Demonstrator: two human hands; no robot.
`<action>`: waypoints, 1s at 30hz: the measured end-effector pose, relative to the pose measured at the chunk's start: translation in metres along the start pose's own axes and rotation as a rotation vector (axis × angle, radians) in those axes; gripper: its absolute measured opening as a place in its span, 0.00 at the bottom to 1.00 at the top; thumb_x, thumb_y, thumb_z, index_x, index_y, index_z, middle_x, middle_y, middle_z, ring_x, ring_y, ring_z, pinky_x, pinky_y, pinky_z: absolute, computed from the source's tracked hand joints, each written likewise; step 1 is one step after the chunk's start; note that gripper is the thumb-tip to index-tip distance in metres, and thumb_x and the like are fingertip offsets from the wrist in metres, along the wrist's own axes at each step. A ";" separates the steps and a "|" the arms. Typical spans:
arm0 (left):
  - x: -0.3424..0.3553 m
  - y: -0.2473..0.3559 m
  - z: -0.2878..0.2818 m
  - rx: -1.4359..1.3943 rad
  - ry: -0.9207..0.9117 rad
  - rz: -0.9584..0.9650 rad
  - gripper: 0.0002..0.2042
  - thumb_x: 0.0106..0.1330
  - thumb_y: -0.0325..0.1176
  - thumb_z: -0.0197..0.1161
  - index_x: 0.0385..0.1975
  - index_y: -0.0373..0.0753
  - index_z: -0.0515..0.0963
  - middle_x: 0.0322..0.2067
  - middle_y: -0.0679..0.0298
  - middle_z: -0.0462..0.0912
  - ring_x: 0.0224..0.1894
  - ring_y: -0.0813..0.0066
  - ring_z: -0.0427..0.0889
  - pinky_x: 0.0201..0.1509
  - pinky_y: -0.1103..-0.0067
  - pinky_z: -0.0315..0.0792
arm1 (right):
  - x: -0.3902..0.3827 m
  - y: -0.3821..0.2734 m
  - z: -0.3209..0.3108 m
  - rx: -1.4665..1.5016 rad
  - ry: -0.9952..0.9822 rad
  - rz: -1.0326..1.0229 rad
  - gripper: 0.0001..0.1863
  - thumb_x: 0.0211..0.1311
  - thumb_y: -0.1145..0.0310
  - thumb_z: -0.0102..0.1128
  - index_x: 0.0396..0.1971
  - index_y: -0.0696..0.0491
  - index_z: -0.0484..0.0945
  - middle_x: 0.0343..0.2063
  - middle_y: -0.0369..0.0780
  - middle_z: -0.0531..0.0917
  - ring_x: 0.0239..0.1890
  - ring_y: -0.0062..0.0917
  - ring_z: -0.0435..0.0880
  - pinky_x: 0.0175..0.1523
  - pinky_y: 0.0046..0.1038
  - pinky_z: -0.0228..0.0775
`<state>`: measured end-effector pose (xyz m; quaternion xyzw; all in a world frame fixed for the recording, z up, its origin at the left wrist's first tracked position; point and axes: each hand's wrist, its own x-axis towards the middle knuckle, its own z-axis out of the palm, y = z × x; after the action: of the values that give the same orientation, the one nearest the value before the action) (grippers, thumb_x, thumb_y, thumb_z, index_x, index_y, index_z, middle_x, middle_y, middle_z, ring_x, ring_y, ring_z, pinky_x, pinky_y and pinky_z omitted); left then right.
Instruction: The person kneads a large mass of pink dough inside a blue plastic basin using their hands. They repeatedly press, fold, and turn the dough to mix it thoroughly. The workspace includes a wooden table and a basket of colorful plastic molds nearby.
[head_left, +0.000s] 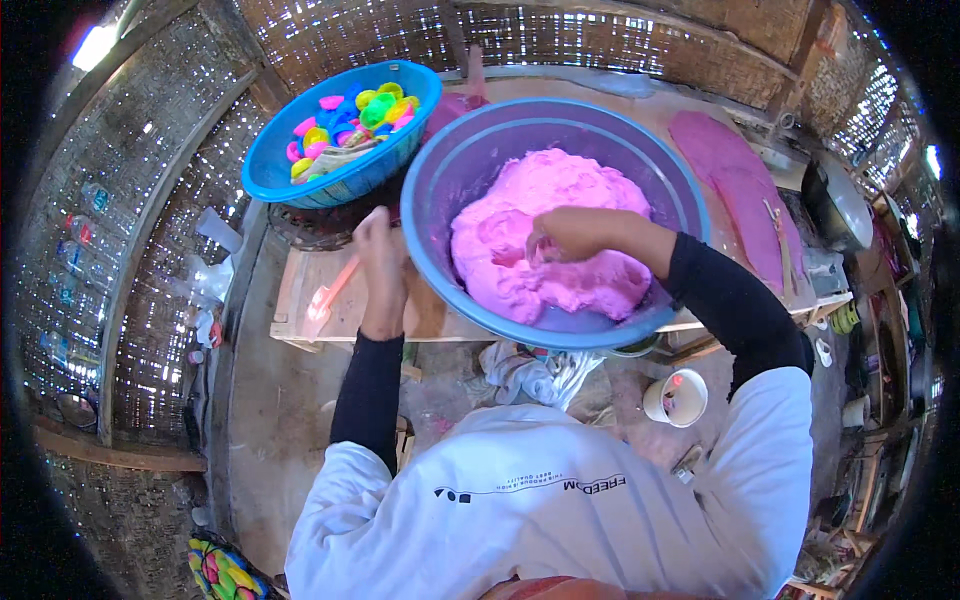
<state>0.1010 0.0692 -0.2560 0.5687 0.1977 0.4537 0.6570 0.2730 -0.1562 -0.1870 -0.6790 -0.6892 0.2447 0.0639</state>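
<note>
The wooden tabletop (300, 290) carries a big blue basin (440, 190) tilted toward the person, holding one large mass of pink dough (560, 230), seemingly mostly unportioned. The smaller blue bowl (275, 165) behind holds coloured moulds. The right hand (570, 235) digs in, fingers curled pinching dough; the left hand (378, 250) grips the basin's rim, fingers closed

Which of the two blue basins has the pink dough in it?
The nearer, larger basin, tilted toward the person; the right hand presses into its pink dough. The smaller far-left basin holds small coloured moulds instead.
</note>
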 end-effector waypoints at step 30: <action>-0.098 -0.067 -0.009 1.472 0.221 0.419 0.23 0.53 0.40 0.58 0.50 0.40 0.68 0.45 0.54 0.68 0.49 0.52 0.64 0.52 0.60 0.56 | -0.012 0.033 -0.006 -0.259 0.247 0.087 0.16 0.51 0.63 0.59 0.41 0.50 0.79 0.37 0.42 0.82 0.40 0.34 0.80 0.45 0.35 0.71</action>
<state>0.0694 -0.0019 -0.3459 0.8360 0.4012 0.3742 -0.0134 0.3059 -0.1676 -0.1933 -0.7354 -0.6720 0.0713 0.0494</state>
